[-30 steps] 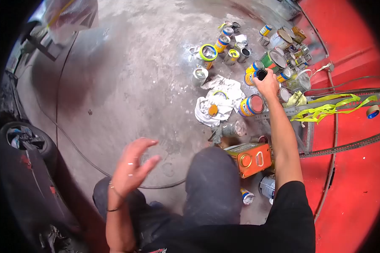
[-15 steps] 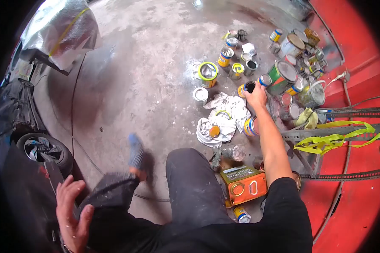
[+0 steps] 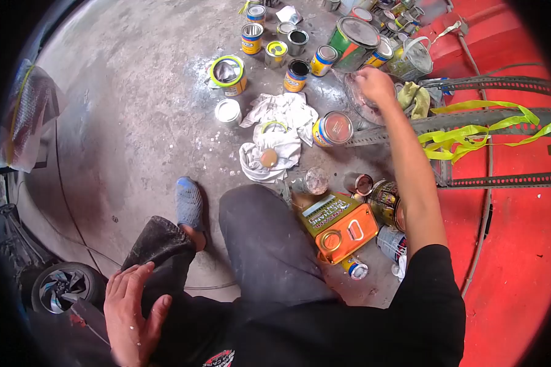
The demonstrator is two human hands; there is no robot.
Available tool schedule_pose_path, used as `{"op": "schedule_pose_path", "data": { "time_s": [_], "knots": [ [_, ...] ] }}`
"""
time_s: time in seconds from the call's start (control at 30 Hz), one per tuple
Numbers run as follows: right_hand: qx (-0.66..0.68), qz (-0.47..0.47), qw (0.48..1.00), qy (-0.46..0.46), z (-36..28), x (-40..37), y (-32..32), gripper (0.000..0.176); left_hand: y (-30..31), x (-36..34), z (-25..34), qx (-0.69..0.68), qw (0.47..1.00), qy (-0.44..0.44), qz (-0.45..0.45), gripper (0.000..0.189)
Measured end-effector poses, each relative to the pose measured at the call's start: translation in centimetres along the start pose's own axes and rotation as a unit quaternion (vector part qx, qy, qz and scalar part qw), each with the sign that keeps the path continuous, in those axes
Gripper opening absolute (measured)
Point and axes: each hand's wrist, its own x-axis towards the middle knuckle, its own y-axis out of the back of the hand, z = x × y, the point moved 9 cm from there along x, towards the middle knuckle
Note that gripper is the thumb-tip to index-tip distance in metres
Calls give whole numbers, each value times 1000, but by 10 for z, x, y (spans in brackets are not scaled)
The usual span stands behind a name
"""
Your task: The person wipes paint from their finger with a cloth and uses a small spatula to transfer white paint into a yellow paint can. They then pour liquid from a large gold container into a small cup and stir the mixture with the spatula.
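My right hand [image 3: 373,84] reaches out at the upper right, fingers curled at the edge of blurred, greyish round cans [image 3: 356,101]; what it grips is smeared. Just left of it stand a yellow-and-blue can [image 3: 324,61] and an open can with dark contents [image 3: 296,76]. Below is a larger yellow-and-blue can [image 3: 332,129] with a reddish-grey top, beside crumpled white cloths [image 3: 280,118]. My left hand [image 3: 131,312] hovers at the lower left near my leg, fingers spread, holding nothing.
An orange-and-olive rectangular tin [image 3: 343,227] lies near my knee. A big green can [image 3: 351,44] and several smaller cans stand beyond. Perforated metal bars [image 3: 502,118] with yellow-green tape [image 3: 471,139] extend at right. A wheel [image 3: 67,287] is at lower left.
The view has shifted right and down. My right hand has left the small can beside the dark open one and moved to the blurred cans nearer me. The left hand stays open.
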Motion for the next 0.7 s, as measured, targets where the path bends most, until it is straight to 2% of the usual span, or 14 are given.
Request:
{"op": "schedule_pose_path", "data": {
  "time_s": [0.07, 0.17, 0.27, 0.37, 0.4, 0.5, 0.57, 0.63, 0.7],
  "knots": [
    [-18, 13, 998, -52, 27, 6, 13, 34, 2, 2, 5, -7, 1000, -11, 11, 55],
    [4, -39, 998, -44, 14, -8, -14, 35, 2, 5, 13, 4, 999, -49, 5, 56],
    [-12, -85, 996, 13, -23, -28, -53, 35, 0, 6, 22, 0, 998, -57, -11, 57],
    [-14, -130, 991, 13, -59, -54, -62, 37, -6, 3, 20, 14, 999, -45, -24, 58],
    [13, -117, 991, 56, -54, -54, -69, 38, -6, 3, 16, 18, 999, -40, -18, 58],
    [11, -100, 988, 118, -60, -71, -25, 38, -4, 0, 17, 32, 998, -40, -34, 52],
    [90, -71, 987, 116, -50, -84, 2, 40, -9, 0, 14, 44, 997, -55, -29, 50],
    [139, -76, 985, 71, -43, -113, 30, 38, -11, 5, 18, 34, 998, -44, -39, 49],
    [129, -76, 987, 63, -49, -141, 43, 37, -9, 6, 21, 26, 998, -29, -40, 48]
  ]
}}
